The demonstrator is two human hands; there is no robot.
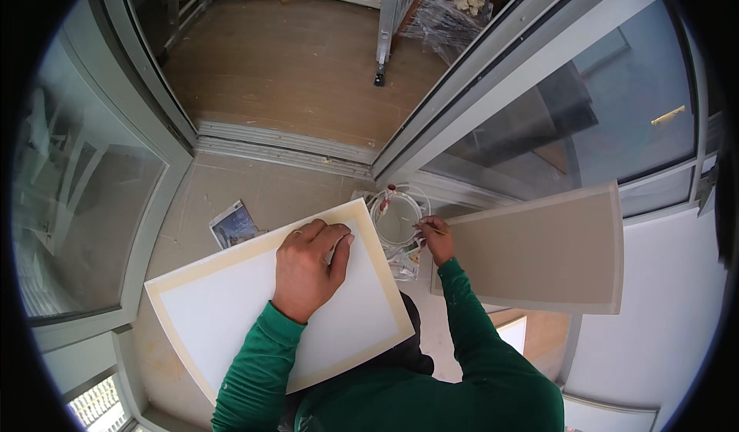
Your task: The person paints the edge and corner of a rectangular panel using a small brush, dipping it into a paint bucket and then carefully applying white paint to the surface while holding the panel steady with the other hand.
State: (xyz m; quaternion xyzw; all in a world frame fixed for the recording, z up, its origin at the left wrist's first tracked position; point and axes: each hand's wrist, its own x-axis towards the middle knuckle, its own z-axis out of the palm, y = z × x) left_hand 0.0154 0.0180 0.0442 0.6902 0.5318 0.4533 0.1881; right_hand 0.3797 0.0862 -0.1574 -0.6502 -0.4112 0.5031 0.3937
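Observation:
A white board (223,309) bordered with cream tape lies tilted across my lap. My left hand (308,266) rests on its upper right part, fingers curled and thumb close to the forefinger; whether anything is pinched there is hidden. Off the board's right edge, my right hand (437,240) is closed on a thin wooden stick (439,232) that looks like a brush handle; its far end cannot be made out. That hand is at the right rim of a round white bucket (395,241). A small red object (390,189) sits at the bucket's far rim.
A beige panel (539,255) with a paler border stands right of my right arm. A printed sheet (233,224) lies on the tiled floor. Ahead run a metal door track (285,149) and glazed door frames (493,86). A ladder leg (382,47) and plastic-wrapped items (446,13) stand beyond.

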